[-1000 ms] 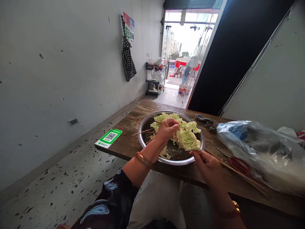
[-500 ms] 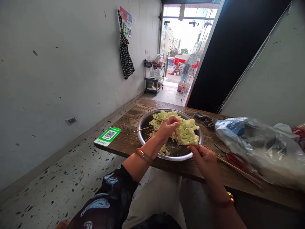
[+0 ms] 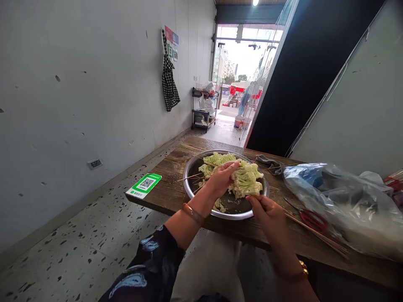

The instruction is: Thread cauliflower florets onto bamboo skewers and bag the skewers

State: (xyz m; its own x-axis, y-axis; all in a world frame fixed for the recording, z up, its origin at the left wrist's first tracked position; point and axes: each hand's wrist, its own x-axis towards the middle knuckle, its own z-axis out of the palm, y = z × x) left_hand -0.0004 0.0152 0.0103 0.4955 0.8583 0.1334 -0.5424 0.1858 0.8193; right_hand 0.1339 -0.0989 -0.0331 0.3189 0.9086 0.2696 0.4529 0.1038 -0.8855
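A wide metal bowl on the wooden table holds pale green-white cauliflower pieces with thin wooden skewers sticking out to the left. My left hand is over the bowl, closed on a cauliflower floret. At the lower right edge of that floret, the thumb and fingers of my right hand are pinched together. What lies between those fingertips is too small to make out. Under and beside my right hand, a bundle of skewers rests on the table.
Red-handled scissors and a large clear plastic bag lie on the right of the table. A grey cloth is behind the bowl. A green QR-code card sits at the left corner. A cart stands near the doorway.
The view has tilted up slightly, so the scene sits lower. Both hands stay at the floret; the left fingers now lie flatter along it.
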